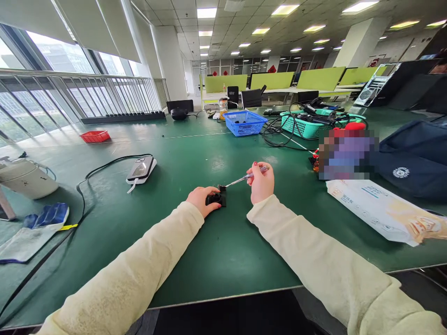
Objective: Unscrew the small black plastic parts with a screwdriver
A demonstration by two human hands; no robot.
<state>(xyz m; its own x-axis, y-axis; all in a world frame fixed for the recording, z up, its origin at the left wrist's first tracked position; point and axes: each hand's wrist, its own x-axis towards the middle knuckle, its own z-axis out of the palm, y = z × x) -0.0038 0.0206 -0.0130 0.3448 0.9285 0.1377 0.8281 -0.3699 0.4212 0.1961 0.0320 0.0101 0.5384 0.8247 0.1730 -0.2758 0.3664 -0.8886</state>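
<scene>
A small black part (217, 200), whose exact kind I cannot make out, lies on the green table (195, 260). My left hand (200, 200) is closed on it from the left, thumb along its near side and fingers over the far side. In my right hand (261, 185) is a thin screwdriver (240, 179) with a clear handle. Its shaft slants down to the left, and the tip meets or nearly meets the upper end of the black part. Fingers cover some of both things.
Left lie a phone (141, 168) with a cable, work gloves (38, 230) and a red tray (95, 136). Farther back stand a blue basket (245, 129) and a teal basket (302, 130) with cables. On the right are a white packet (370, 209) and a dark bag (415, 153).
</scene>
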